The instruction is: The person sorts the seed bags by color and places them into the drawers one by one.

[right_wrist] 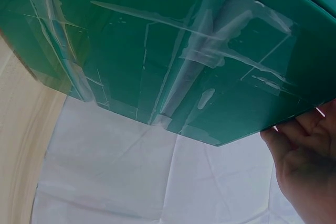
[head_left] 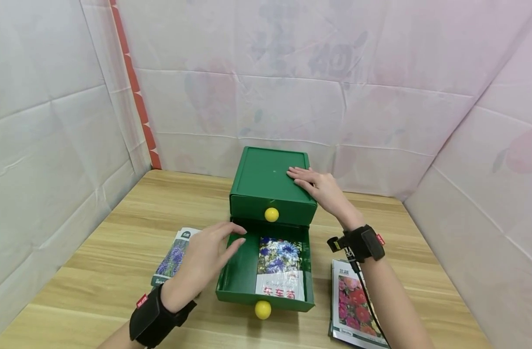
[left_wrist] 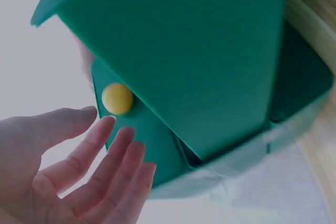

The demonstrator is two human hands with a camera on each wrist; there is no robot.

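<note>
A green two-drawer box [head_left: 266,179] stands on the wooden table [head_left: 117,228]. Its lower drawer [head_left: 237,276] is pulled out, with a yellow knob [head_left: 262,309] at the front and a flower seed packet [head_left: 280,274] lying inside. The upper drawer, with its yellow knob [head_left: 272,214] [left_wrist: 117,98], is closed. My left hand [head_left: 209,252] [left_wrist: 79,171] hovers open over the drawer's left rim, fingers straight and holding nothing. My right hand [head_left: 318,186] [right_wrist: 307,171] rests flat on the box's top right corner.
A purple-flowered seed packet [head_left: 172,257] lies on the table under my left hand. A red-flowered packet [head_left: 353,310] lies at the right of the drawer by my right forearm. White sheeted walls close in on three sides.
</note>
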